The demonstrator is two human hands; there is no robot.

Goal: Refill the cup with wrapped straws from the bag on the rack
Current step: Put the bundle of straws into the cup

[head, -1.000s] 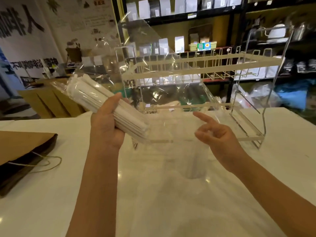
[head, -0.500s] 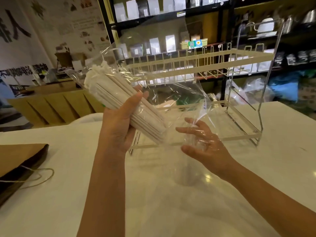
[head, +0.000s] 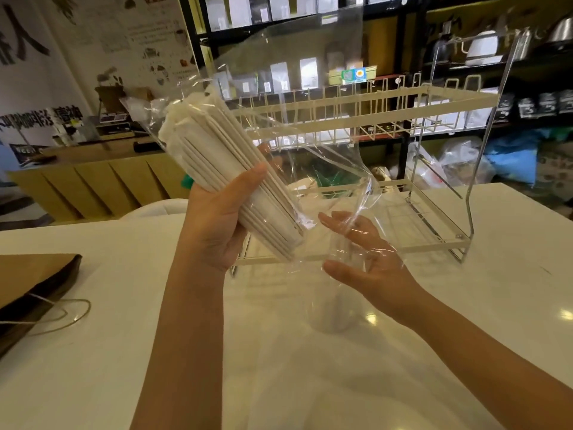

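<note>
Above the white table (head: 93,352), the left hand (head: 217,225) grips a thick bundle of wrapped straws (head: 229,175) through a clear plastic bag (head: 310,125), thumb across the front and fingers wrapped behind. The bundle tilts, its upper end toward the top left and its lower end pointing down to the right, just beside the right hand (head: 366,259). The bag's loose open end billows up and out past the lower end of the straws.

The right hand is spread open, palm turned to the left and fingers apart, with a fold of the clear film draped over the fingertips; whether it pinches the film I cannot tell. Just below that hand a clear cup (head: 338,305) stands on the table, faint and hard to make out through the plastic.

Behind both hands a 2-tier wire rack (head: 434,97) stands on the table. At the left edge a brown paper bag (head: 34,283) with a twine handle lies flat. Dark shelving (head: 387,26) with packaged goods fills the background.
</note>
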